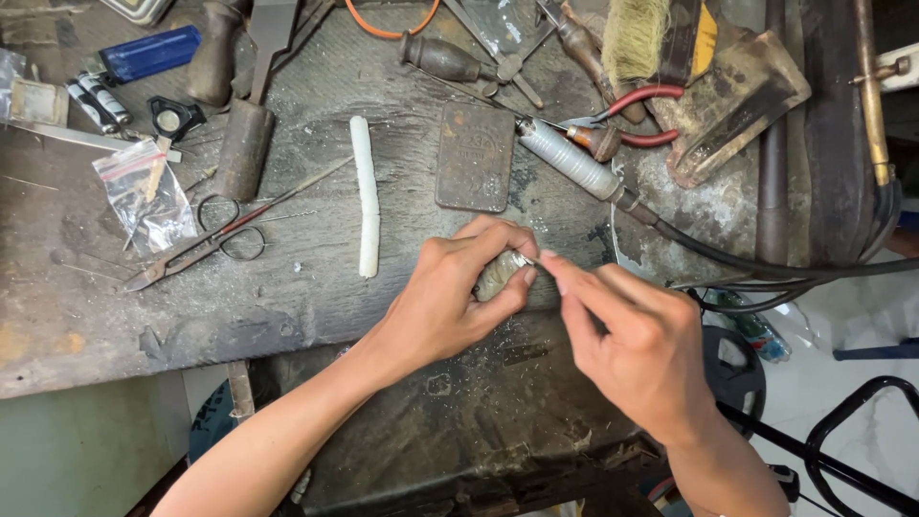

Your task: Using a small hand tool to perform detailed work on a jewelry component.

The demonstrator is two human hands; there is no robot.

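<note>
My left hand (pixel 458 292) grips a small grey, stone-like block (pixel 497 275) with a bit of shiny metal at its top. It rests near the front edge of the worn wooden workbench (pixel 115 316). My right hand (pixel 627 335) pinches a thin, small metal piece (pixel 539 258) at its fingertips, touching the top of the block. What exactly the thin piece is cannot be made out. Both hands meet at the middle of the bench.
A white stick (pixel 365 196), a dark metal plate (pixel 476 156), scissors (pixel 196 247) and a small plastic bag (pixel 145 194) lie on the bench. A silver handpiece with a black cable (pixel 574 163), red-handled pliers (pixel 637 115), a brush (pixel 632 38) and several tools crowd the back.
</note>
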